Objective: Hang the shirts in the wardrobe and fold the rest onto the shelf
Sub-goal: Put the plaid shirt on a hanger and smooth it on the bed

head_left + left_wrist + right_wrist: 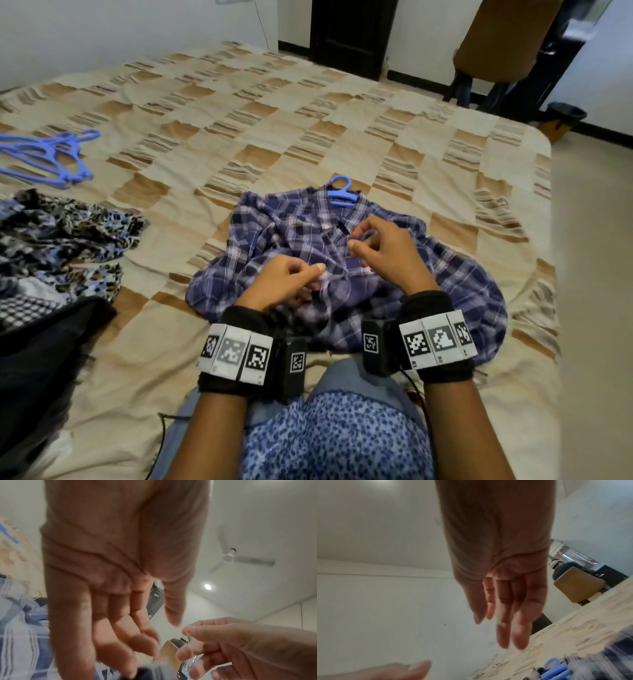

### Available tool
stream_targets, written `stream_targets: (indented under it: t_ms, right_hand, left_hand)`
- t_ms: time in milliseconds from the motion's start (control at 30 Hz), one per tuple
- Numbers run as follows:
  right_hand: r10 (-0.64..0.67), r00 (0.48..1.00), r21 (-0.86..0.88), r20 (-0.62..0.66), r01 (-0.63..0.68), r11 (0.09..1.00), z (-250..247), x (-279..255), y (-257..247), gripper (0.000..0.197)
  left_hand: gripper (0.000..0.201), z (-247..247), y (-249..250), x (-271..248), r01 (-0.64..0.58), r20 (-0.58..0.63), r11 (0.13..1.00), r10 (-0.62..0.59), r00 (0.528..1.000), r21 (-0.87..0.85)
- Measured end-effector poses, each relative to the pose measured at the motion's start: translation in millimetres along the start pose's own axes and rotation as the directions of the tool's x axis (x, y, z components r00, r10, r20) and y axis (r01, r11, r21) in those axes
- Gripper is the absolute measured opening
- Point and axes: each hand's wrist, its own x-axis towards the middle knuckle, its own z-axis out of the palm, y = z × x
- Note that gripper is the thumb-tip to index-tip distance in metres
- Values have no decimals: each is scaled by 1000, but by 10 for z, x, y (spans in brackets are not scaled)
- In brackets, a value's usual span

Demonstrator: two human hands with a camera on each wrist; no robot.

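A blue-and-white plaid shirt (pixel 274 246) lies spread and rumpled on the bed (pixel 274 113), directly in front of the person. A blue hanger (pixel 340 192) sits inside the shirt, with its hook poking out of the collar at the shirt's far end.

Both hands are over the shirt's front opening. The left hand (pixel 287 284) is over the nearer part of the opening, its thumb tip at the fabric. Its wrist view shows the fingers loosely bent and the thumb away from them, so the grip is apart with nothing in it. The right hand (pixel 383 250) is just beyond and to the right of it, nearer the collar. Its fingers hang relaxed above the cloth, and this grip is also apart and holds nothing. The two hands are close but do not touch.

Well to the left of the shirt is a heap of patterned clothes (pixel 68 233). A dark garment (pixel 41 359) lies at the heap's near edge. Left of the shirt and farther away, a bunch of spare blue hangers (pixel 51 157) rests on the bedcover.

Beyond the shirt to the right, off the bed, stand a tan-backed chair (pixel 496 44) and a dark bin (pixel 565 116).
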Motion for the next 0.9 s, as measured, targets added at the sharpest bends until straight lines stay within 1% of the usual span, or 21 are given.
stream_targets:
  t_ms: [67, 100, 133, 200, 267, 300, 333, 367, 400, 433, 467, 533, 567, 600, 633, 667, 700, 733, 800, 833, 900]
  right_hand:
    - [46, 993, -99, 108, -36, 994, -120, 206, 45, 9]
    - [58, 988, -150, 141, -37, 988, -160, 338, 77, 9]
    - [64, 985, -204, 158, -31, 978, -180, 479, 115, 8]
    - [66, 981, -329, 182, -3, 944, -159, 762, 219, 7]
    - [84, 974, -452, 211, 21, 892, -64, 1045, 369, 19]
    - [99, 971, -499, 217, 24, 866, -5, 1184, 453, 25]
    - [112, 968, -531, 223, 25, 847, 57, 1316, 543, 30]
    - [125, 967, -552, 223, 20, 833, 118, 1459, 643, 34]
    - [132, 968, -560, 214, 11, 828, 173, 1604, 758, 36]
    - [142, 970, -563, 196, -7, 826, 220, 1754, 879, 37]
    - [148, 976, -565, 161, -32, 825, 253, 1909, 1007, 37]
    - [206, 976, -567, 65, -134, 813, 278, 2184, 1268, 38]
    - [258, 965, -575, 45, -186, 796, 272, 2295, 1373, 39]
    - [312, 948, -583, 57, -222, 781, 261, 2380, 1466, 39]
    - [359, 929, -588, 92, -240, 772, 234, 2430, 1499, 34]
    - [375, 917, -571, 137, -236, 786, 201, 2480, 1516, 26]
    - [371, 911, -532, 178, -228, 815, 158, 2507, 1494, 19]
    - [332, 922, -468, 201, -207, 859, 123, 2525, 1471, 17]
    - [185, 965, -325, 187, -117, 939, -19, 2529, 1354, 10]
    - [106, 984, -280, 142, -63, 958, -107, 2514, 1269, 17]
    - [-41, 998, -269, 57, 55, 961, -377, 2463, 954, 27]
  left_hand:
    - [31, -83, 90, 80, -19, -131, 999, 25, 991, 44]
    - [27, -130, 156, 152, -26, -161, 997, 37, 986, 72]
    - [24, -174, 234, 241, -15, -158, 995, 31, 987, 103]
    - [22, -248, 380, 472, 31, -97, 986, -15, 995, 163]
    - [20, -315, 492, 755, 82, -36, 973, -76, 996, 214]
    - [20, -344, 535, 904, 103, -30, 957, -99, 995, 270]
    - [23, -375, 557, 1069, 118, -39, 922, -111, 993, 369]
    - [29, -417, 554, 1255, 125, -52, 860, -114, 992, 495]
    - [35, -452, 536, 1449, 135, -70, 774, -117, 991, 619]
    - [38, -483, 509, 1633, 149, -95, 697, -116, 989, 702]
    - [36, -517, 466, 1831, 162, -120, 639, -110, 987, 752]
    - [32, -592, 314, 2233, 210, -182, 550, -104, 978, 809]
    - [35, -630, 220, 2402, 230, -216, 525, -90, 972, 820]
    - [41, -671, 107, 2559, 248, -244, 511, -78, 967, 823]
    - [47, -711, 1, 2677, 261, -269, 516, -62, 961, 816]
    - [53, -757, -94, 2774, 272, -287, 530, -57, 956, 803]
    - [57, -801, -176, 2839, 277, -292, 547, -61, 954, 790]
    - [60, -859, -259, 2862, 282, -293, 554, -72, 954, 783]
    - [62, -962, -322, 2827, 287, -304, 559, -65, 950, 778]
    - [62, -1012, -305, 2765, 286, -318, 569, -45, 947, 771]
    - [54, -1150, -114, 2616, 280, -374, 607, 29, 927, 744]
